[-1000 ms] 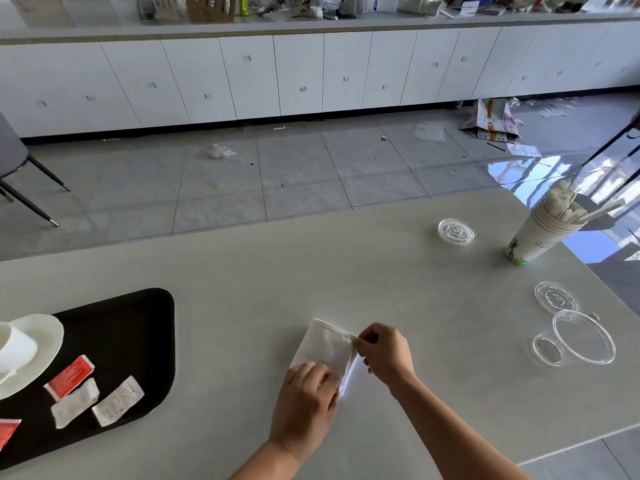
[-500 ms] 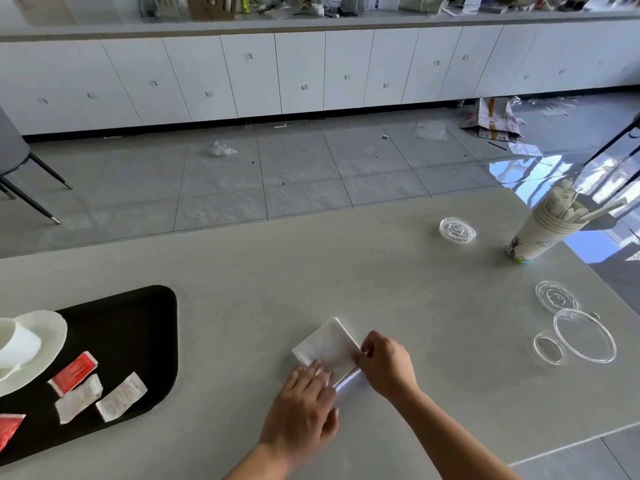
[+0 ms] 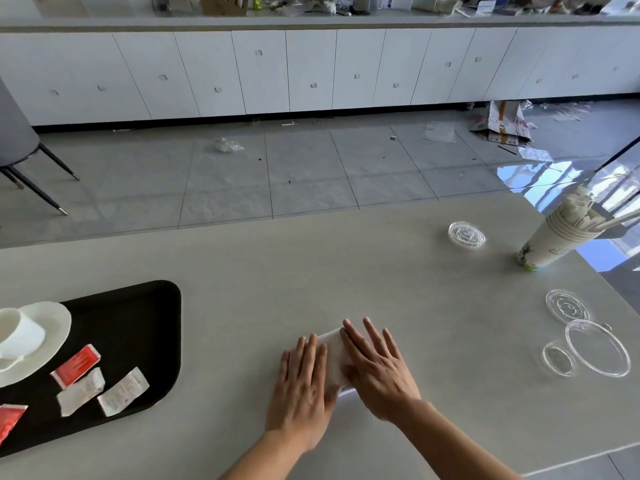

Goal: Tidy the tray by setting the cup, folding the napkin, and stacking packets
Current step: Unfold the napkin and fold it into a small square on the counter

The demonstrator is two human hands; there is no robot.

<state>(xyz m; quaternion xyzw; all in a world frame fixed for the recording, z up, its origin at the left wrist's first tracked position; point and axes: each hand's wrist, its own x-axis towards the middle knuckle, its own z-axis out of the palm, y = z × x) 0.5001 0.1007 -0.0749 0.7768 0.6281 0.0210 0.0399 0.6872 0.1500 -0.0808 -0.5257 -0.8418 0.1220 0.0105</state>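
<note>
On the table point(image 3: 346, 265), right of the tray point(image 3: 145, 327), my left hand point(image 3: 304, 389) and right hand point(image 3: 377, 368) lay flat, fingers spread, pressing the folded napkin point(image 3: 333, 355).

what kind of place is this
Probably an office pantry or break room: a long run of white cabinets under a cluttered counter, a grey tiled floor, and a stack of paper cups on the pale table.

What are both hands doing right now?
Left hand: open, flat on the folded white paper napkin.
Right hand: open, flat on it too.
</note>
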